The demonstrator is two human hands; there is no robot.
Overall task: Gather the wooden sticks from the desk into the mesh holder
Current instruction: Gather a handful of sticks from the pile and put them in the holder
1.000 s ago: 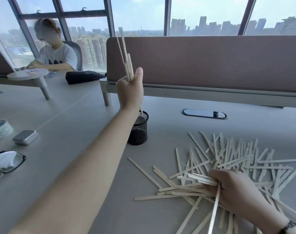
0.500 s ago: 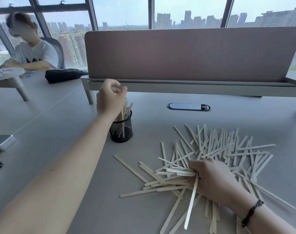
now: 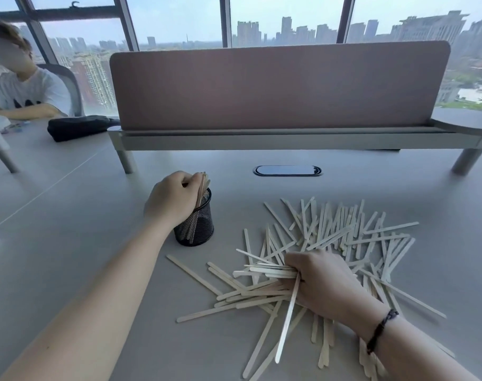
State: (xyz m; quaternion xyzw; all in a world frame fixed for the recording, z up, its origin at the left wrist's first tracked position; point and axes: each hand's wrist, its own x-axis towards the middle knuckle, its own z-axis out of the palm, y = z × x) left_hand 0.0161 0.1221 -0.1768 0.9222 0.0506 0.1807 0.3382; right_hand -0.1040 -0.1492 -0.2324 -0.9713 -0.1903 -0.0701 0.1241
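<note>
left hand point(image 3: 171, 200): curled at the rim of the mesh holder, fingertips closed round the tops of a few sticks that stand inside it.
mesh holder point(image 3: 200, 229): black wire cup, upright on the desk, touching the left hand on its palm side, well apart from the right hand.
sticks in holder point(image 3: 202, 185): pale tops just clear of the rim, pinched between the left fingers; their lower lengths show dimly through the mesh.
right hand point(image 3: 320, 281): knuckles up, resting on the near part of the pile, fingers wrapped round a small bundle of sticks; a dark bracelet point(image 3: 381, 329) sits on its wrist.
bundle in right hand point(image 3: 264, 270): several sticks pointing toward the left arm, one more angled down toward the viewer.
loose sticks point(image 3: 344, 229): a crisscross heap spread on the desk under and beyond the right hand, some stretching toward the holder.
desk point(image 3: 69, 229): grey surface under both arms.
beyond the hands: a pinkish divider panel point(image 3: 278, 86) and an oval cable port point(image 3: 287, 170).
</note>
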